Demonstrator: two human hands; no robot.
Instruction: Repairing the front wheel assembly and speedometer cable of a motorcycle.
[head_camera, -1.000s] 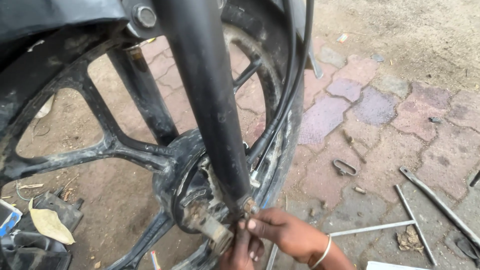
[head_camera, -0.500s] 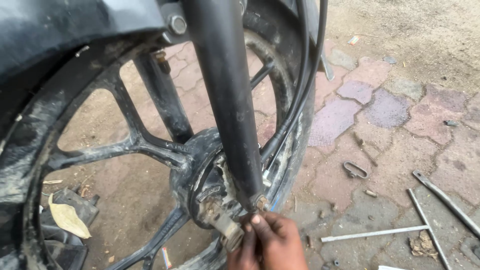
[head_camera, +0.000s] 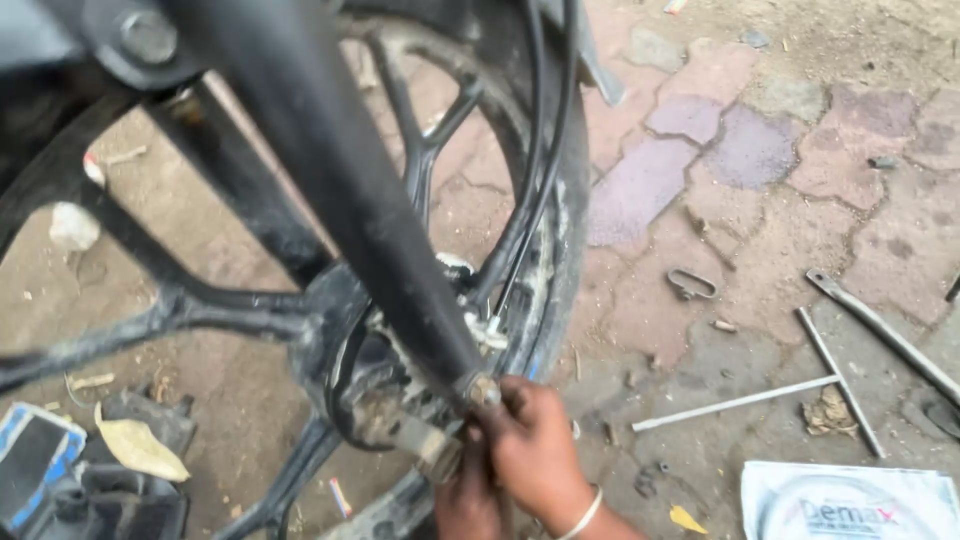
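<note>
Here, both hands crowd the foot of a motorcycle's black fork leg (head_camera: 340, 200), beside the wheel hub (head_camera: 375, 395). The right hand (head_camera: 535, 450) pinches the axle end (head_camera: 483, 390), apparently a nut; the left hand (head_camera: 465, 500) is mostly hidden, grip unclear. The wheel remains mounted. Metal rods (head_camera: 735, 403) lie on the paving nearby.

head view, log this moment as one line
right hand: gripping fork leg bottom end | left hand: below it, mostly hidden | wheel: upright | rods: on paving
</note>
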